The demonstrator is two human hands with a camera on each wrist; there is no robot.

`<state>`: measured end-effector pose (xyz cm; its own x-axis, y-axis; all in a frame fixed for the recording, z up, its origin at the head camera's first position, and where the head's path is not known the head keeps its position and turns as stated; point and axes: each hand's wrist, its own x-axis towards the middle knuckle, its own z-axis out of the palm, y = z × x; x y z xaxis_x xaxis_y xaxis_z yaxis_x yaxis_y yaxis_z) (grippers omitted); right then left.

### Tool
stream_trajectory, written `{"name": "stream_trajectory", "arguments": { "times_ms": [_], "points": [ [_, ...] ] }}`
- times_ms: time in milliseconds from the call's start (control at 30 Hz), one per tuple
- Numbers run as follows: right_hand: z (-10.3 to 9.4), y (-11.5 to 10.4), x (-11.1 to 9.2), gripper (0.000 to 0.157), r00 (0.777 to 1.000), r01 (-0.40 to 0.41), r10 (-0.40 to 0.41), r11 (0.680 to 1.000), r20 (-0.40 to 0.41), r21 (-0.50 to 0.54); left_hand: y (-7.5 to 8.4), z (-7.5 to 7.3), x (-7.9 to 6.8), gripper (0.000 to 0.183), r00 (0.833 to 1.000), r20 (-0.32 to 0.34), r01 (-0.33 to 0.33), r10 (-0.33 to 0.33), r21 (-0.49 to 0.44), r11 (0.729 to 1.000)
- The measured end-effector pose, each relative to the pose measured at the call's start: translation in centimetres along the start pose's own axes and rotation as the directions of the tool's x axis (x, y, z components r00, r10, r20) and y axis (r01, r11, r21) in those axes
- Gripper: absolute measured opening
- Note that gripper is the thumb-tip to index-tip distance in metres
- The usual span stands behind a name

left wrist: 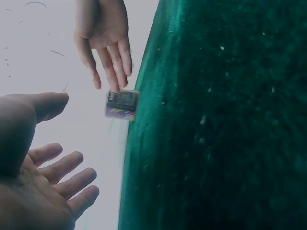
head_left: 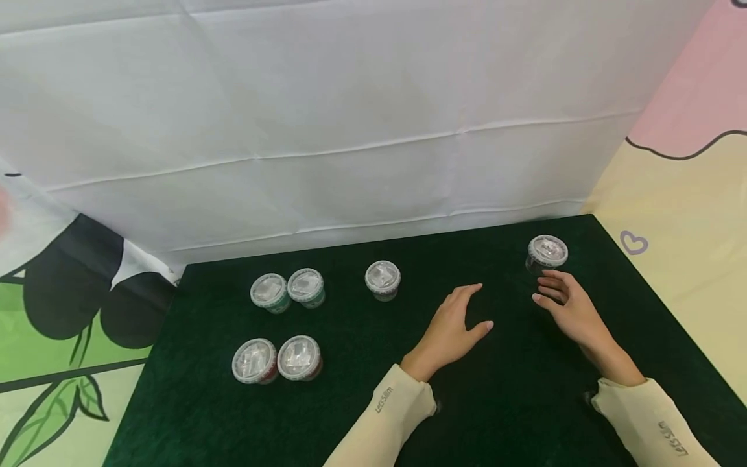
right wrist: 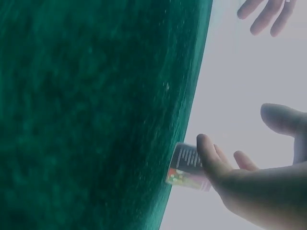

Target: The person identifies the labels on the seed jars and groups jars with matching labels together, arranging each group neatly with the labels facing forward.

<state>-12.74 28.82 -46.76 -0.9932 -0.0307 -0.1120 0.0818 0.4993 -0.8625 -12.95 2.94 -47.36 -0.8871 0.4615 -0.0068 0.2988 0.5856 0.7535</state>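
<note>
At the back right of the table stands a small lidded tub with a clear top and a dark printed label. My right hand is just in front of it, fingers loosely bent and holding nothing. Behind those fingers, part of the tub is hidden in the right wrist view; I cannot tell whether they touch it. My left hand hovers over the middle of the cloth, thumb spread from the fingers, with nothing in it. A similar tub stands alone to its upper left.
Two tubs with green sides, one beside the other, stand at the back left. Nearer are two with reddish sides, a left one and a right one. Dark green cloth covers the table; a white sheet hangs behind.
</note>
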Motion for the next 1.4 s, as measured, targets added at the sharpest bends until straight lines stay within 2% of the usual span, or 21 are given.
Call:
{"name": "stream_trajectory", "arguments": {
  "times_ms": [233, 400, 600, 900, 1133, 1400],
  "points": [
    [-0.6, 0.4, 0.0, 0.064, 0.993, -0.006, 0.007, 1.0, -0.114, 0.012, 0.0, 1.6, 2.2, 0.07, 0.999, -0.006, 0.042, -0.043, -0.051, 0.998],
    [-1.0, 0.4, 0.4, 0.07, 0.986, -0.043, 0.045, 0.999, -0.163, 0.011, 0.0, 2.6, 3.9, 0.069, 0.998, -0.01, 0.055, -0.057, -0.115, 0.992],
    [-1.3, 0.4, 1.4, 0.076, 0.982, -0.073, 0.076, 0.997, -0.173, 0.026, 0.1, 3.4, 6.0, 0.067, 0.999, -0.011, 0.034, -0.036, -0.189, 0.981],
    [-1.7, 1.0, 2.8, 0.077, 0.976, -0.112, 0.114, 0.994, -0.185, 0.019, 0.9, 4.8, 8.4, 0.066, 0.999, 0.012, 0.051, -0.05, -0.267, 0.962],
    [-2.1, 1.4, 3.8, 0.078, 0.971, -0.127, 0.127, 0.992, -0.201, 0.009, 1.5, 5.8, 9.6, 0.065, 0.998, 0.037, 0.065, -0.057, -0.285, 0.956],
    [-2.4, 1.7, 4.6, 0.08, 0.972, -0.129, 0.124, 0.992, -0.201, -0.007, 1.8, 6.3, 10.5, 0.063, 0.998, 0.031, 0.069, -0.062, -0.378, 0.923]
  ]
}}
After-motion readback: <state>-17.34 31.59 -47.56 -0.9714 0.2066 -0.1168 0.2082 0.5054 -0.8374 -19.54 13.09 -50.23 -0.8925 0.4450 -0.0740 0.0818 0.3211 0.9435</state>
